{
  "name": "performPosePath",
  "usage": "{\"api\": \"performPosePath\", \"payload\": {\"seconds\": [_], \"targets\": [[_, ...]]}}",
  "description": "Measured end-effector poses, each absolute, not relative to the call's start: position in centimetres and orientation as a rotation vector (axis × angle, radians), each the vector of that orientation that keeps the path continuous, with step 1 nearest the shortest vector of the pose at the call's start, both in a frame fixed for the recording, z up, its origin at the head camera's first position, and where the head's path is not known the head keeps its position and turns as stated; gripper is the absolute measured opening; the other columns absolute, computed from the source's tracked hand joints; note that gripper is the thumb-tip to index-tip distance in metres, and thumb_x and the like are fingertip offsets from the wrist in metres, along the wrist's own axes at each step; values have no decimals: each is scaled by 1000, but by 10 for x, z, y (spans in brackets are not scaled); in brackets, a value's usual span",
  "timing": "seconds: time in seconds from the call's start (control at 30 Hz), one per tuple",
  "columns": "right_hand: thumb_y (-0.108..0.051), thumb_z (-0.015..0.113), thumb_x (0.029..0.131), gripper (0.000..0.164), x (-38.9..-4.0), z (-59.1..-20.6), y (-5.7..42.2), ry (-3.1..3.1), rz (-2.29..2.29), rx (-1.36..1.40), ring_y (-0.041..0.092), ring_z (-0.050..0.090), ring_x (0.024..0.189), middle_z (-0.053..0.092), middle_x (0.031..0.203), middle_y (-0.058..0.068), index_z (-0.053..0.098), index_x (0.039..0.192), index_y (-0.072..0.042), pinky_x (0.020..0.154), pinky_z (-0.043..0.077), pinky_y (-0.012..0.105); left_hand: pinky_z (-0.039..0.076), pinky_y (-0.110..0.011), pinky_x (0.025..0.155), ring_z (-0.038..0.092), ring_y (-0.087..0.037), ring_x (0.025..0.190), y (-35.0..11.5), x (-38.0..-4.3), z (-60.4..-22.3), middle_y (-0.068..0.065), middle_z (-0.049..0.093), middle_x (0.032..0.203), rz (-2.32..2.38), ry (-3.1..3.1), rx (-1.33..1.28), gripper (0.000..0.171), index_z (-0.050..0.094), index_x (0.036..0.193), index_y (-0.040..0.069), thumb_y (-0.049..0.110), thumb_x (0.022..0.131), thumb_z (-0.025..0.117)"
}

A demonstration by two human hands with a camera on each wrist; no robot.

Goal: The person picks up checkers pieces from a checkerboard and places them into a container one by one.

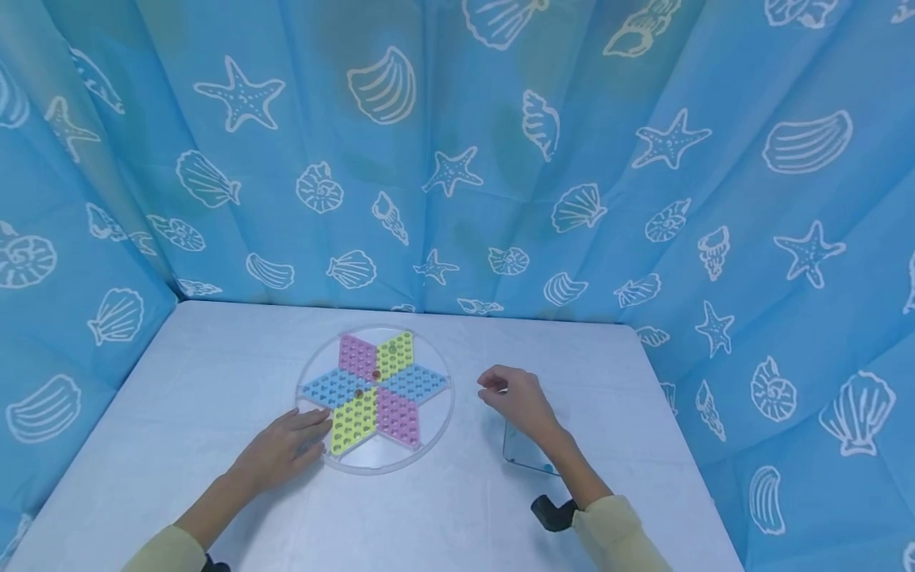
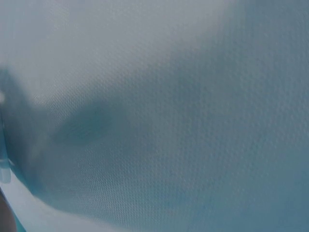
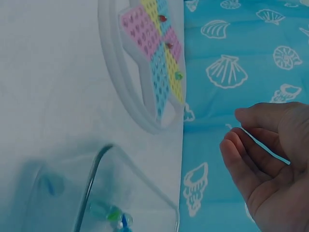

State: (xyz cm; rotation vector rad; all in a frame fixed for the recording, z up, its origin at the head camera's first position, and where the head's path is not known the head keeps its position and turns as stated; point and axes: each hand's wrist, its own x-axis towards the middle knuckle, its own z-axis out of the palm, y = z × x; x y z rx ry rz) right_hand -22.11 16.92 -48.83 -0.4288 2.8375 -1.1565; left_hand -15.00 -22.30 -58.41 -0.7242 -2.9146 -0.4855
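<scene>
- At far left we see the left hand (image 1: 289,449), its fingers stretched out and relaxed, gripping nothing; the fingertips lie over the near-left rim of the board and appear to touch it.
- Next comes the star-shaped Chinese checkers board (image 1: 397,419), lying flat on the white-covered surface (image 1: 214,357) between the two hands, its pink, yellow and blue points set in a clear round frame.
- Near its centre we find two reddish marbles (image 1: 359,394); a green marble (image 1: 392,348) sits in the far yellow point.
- To the right, the right hand (image 1: 520,401) hangs above the surface, near the board but apart from it; its fingers are loosely curled, with a gap before the thumb, and we see nothing held.
- Below this hand, partly hidden by the forearm, stands a clear container (image 1: 522,465) with green and blue marbles (image 3: 114,214) inside.
</scene>
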Motion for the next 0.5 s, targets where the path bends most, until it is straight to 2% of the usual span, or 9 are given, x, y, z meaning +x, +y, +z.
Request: {"api": "performPosePath", "payload": {"seconds": [0.2,0.5], "targets": [[-9,71,92,18,-229,-489,143,2755,-1284,-468,20,68,96,71,104,8,71,110,-8,83,60,34,34,-55,113,54,-32,128,-224,-150,-585,-11,59,138,-489,-2923,-718,38,66,128,4,23,95,66],[-15,71,94,25,-246,-495,106,2715,-1331,-398,21,67,102,71,109,7,70,116,-5,88,58,34,34,-55,113,54,-32,128,-224,-151,-586,-11,60,138,-501,-2910,-709,38,67,127,5,24,95,66]]}}
